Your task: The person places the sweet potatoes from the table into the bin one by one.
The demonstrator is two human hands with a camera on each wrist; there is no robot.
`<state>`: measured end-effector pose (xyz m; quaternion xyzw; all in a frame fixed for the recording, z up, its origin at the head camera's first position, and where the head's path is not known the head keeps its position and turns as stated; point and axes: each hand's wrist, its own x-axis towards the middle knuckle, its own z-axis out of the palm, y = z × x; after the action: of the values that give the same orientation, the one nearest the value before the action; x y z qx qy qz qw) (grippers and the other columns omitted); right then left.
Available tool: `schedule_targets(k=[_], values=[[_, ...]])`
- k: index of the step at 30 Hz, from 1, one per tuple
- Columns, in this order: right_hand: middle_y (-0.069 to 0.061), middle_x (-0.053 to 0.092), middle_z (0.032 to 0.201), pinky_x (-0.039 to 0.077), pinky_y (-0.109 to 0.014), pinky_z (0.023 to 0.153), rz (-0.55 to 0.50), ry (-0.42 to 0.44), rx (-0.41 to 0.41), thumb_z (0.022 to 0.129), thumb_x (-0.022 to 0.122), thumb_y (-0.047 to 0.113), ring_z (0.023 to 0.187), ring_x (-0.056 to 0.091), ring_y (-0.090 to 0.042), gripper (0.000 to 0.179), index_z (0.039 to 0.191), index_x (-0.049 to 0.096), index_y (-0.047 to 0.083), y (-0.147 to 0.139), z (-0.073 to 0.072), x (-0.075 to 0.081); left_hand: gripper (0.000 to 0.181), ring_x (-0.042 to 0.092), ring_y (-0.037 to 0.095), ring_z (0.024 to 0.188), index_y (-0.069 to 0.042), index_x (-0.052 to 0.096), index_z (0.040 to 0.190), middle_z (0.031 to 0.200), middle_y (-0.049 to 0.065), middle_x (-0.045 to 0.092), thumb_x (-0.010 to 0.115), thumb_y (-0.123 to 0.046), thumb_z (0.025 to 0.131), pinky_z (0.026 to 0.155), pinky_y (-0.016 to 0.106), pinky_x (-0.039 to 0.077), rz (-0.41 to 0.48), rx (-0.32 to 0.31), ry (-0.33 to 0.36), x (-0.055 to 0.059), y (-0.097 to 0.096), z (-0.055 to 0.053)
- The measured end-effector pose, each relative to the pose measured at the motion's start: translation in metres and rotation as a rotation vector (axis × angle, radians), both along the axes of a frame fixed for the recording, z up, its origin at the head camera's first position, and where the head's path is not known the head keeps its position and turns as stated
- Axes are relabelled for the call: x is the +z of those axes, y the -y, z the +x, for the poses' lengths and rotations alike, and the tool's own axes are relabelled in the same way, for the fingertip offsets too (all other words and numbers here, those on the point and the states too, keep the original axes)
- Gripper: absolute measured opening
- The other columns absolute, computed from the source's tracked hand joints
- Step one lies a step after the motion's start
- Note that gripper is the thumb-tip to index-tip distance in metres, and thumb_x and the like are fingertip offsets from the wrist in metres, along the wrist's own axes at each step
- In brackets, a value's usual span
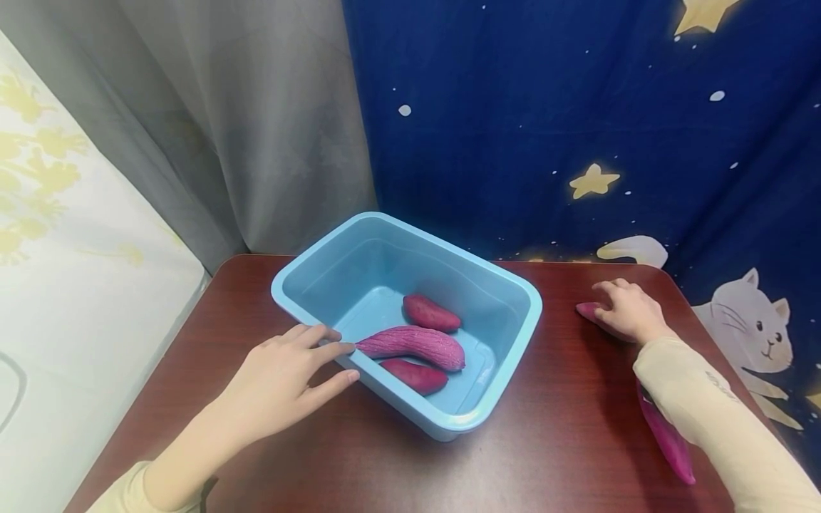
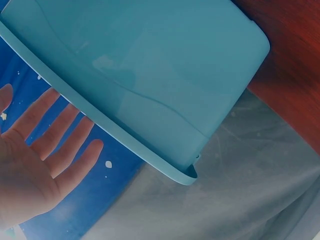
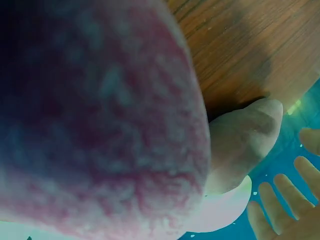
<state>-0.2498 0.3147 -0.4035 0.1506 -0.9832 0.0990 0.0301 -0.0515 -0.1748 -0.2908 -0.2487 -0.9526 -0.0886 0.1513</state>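
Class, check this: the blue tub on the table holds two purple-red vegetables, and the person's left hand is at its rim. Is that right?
The count is wrong: the head view shows three in the blue tub, a long wrinkled vegetable, a smoother one behind it and another in front. The tub is on the table, with the left hand at its rim.

place: home-like room, exact kind unclear | blue curtain (image 1: 474, 85) with star-and-cat print | grey curtain (image 1: 288, 107) | 1 reddish-brown table (image 1: 545, 442) with wood grain
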Motion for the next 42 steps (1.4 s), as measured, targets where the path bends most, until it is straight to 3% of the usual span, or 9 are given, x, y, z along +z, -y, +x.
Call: schedule_targets(k=[13,28,36,42], values=[[-0.029,0.039,0.116,0.034,-0.062,0.072,0.027,0.146,-0.041,0.077,0.063,0.026,0.104,0.036,-0.046,0.056,0.123,0.043,0.0,-0.0003,-0.0042,-0.0023,0.033,0.055,0.014,0.079,-0.018,0.067,0.1,0.092,-0.002,0.057,0.062,-0.043,0.078,0.06,0.031,0.048,-0.001,0.001,0.0,-0.0002,0.0004,0.0],[-0.029,0.045,0.108,0.035,-0.06,0.073,0.036,0.206,-0.053,0.079,0.061,0.029,0.096,0.043,-0.045,0.056,0.121,0.043,-0.004,-0.0016,-0.0067,-0.0075,0.034,0.055,0.014,0.079,-0.018,0.067,0.101,0.092,-0.002,0.057,0.062,-0.043,0.078,0.061,0.031,0.048,-0.006,0.007,0.011,0.0018,0.0001,0.0],[-0.023,0.05,0.095,0.038,-0.057,0.064,0.052,0.222,-0.057,0.072,0.067,0.021,0.084,0.049,-0.041,0.053,0.115,0.047,-0.002,-0.0032,-0.006,-0.0085,0.034,0.055,0.014,0.079,-0.018,0.067,0.101,0.092,-0.003,0.057,0.061,-0.043,0.078,0.061,0.031,0.048,-0.004,0.005,0.006,0.0006,0.0005,-0.0003],[-0.027,0.049,0.099,0.038,-0.057,0.065,0.056,0.283,-0.073,0.071,0.069,0.023,0.086,0.048,-0.042,0.059,0.117,0.043,-0.004,-0.0023,-0.006,-0.0087,0.036,0.054,0.013,0.079,-0.019,0.067,0.101,0.093,-0.003,0.057,0.06,-0.045,0.078,0.061,0.031,0.048,-0.009,0.011,0.012,-0.0011,0.0011,-0.0009]])
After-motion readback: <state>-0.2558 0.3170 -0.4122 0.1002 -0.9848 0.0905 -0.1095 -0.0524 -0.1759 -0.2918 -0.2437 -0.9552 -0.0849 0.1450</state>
